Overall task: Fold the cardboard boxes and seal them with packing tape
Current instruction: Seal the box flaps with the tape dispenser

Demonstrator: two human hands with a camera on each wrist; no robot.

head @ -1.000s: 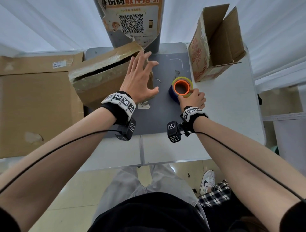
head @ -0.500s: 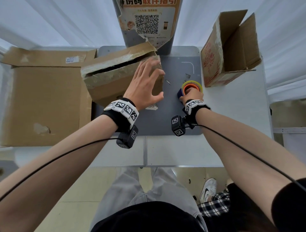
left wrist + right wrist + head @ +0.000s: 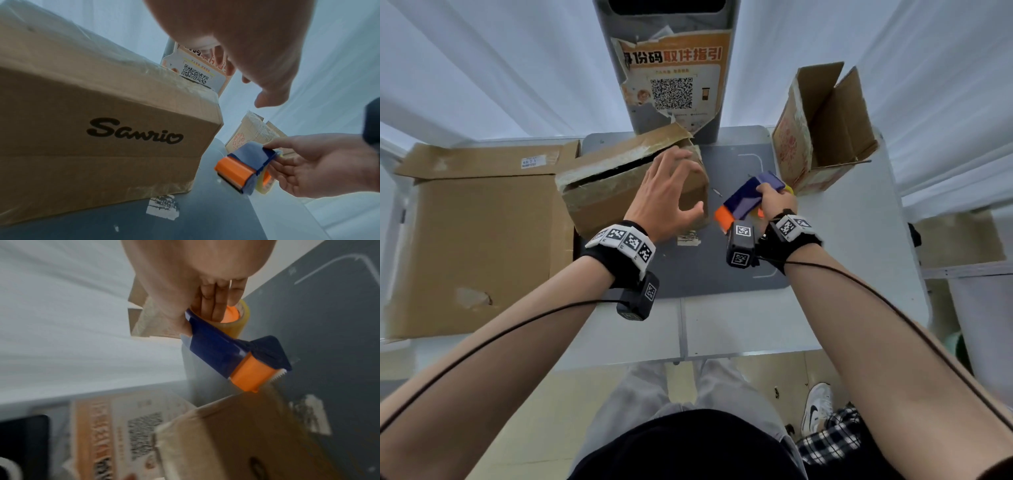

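While my right grip (image 3: 774, 202) lifts the tape dispenser (image 3: 748, 198), sealing is unstarted.
My left grip (image 3: 664, 202) hovers spread, holding nothing, over the Sanrio box (image 3: 602, 192) mid-bench, flaps gaping; another box (image 3: 822, 126) lies open at the far right corner.

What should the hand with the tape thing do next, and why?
Probably carry the tape dispenser over to the top of the Sanrio box. The right hand grips it lifted off the mat, the box's top flaps show a dark gap between them, and the left hand hovers open by the box, likely ready to press them down for taping.
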